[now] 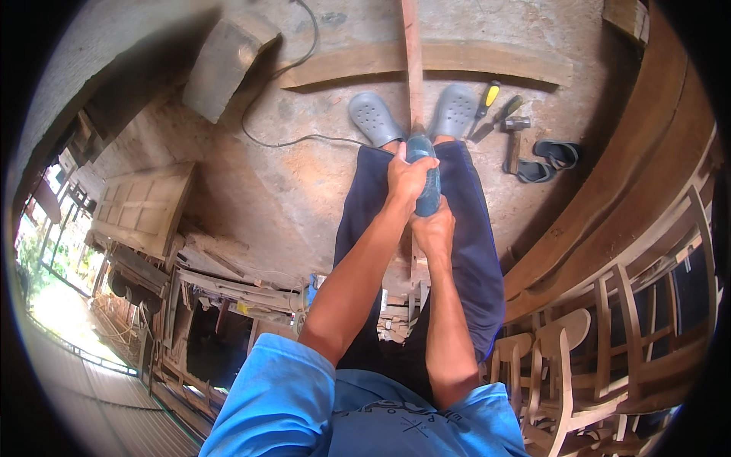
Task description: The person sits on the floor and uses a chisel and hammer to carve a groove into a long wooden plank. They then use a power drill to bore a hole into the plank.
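Observation:
Between my knees I hold a long-bodied blue-green power tool [428, 183]; its exact kind does not show. My left hand [408, 177] wraps round its front part, thumb across the top. Behind it, my right hand [434, 231] is closed on the rear end. The tool's head lies over a narrow reddish wooden strip [412, 61], which runs away from me between my feet. That strip crosses a curved wooden beam [449, 57] on the floor. Grey clogs [373, 116] are on my feet, one on each side of the strip.
Right of my feet lie a yellow-handled screwdriver [489, 97], a hammer [516, 137] and a pair of flip-flops [560, 154]. A black cord [274, 145] snakes across the floor at left. A wood block [227, 65] stands far left; wooden chair frames [567, 358] crowd the near right.

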A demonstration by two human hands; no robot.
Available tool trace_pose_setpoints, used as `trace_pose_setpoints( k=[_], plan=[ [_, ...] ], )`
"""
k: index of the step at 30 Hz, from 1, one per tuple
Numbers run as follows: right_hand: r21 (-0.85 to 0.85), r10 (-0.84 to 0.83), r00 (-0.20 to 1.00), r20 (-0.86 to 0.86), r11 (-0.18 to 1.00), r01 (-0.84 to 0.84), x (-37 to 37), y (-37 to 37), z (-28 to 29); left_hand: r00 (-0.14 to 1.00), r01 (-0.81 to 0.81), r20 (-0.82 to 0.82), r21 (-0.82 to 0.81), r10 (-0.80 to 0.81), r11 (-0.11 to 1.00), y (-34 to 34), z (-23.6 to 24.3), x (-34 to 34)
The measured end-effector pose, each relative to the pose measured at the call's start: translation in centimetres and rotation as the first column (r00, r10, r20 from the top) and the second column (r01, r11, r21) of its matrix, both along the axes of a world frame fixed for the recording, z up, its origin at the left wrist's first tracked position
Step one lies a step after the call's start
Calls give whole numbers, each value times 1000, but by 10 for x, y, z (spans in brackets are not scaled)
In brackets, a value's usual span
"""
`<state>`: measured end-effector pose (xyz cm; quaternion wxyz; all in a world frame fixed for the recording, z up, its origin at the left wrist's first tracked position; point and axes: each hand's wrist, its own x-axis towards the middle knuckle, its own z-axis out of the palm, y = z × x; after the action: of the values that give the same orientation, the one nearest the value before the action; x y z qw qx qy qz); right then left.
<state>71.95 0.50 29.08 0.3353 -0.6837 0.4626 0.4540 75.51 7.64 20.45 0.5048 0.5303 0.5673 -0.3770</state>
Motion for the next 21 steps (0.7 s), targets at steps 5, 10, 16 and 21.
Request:
trace_pose_setpoints(
  k=[5, 10, 16, 21],
  plan=[
    [-5, 24, 1000, -3, 1000, -24, -1, 2, -2, 998, 5, -58, -76, -9, 997, 7, -5, 4],
    [-14, 66, 998, 11, 998, -66, 0, 4, -1, 997, -14, -78, -209, -3, 978, 15, -10, 8],
    [-12, 39, 999, -13, 999, -39, 0, 4, 12, 997, 7, -70, -184, -20, 983, 12, 4, 7],
    [-1, 8, 1000, 2, 1000, -8, -1, 4, 22, 999, -1, -51, -174, -8, 985, 12, 20, 10]
  ],
)
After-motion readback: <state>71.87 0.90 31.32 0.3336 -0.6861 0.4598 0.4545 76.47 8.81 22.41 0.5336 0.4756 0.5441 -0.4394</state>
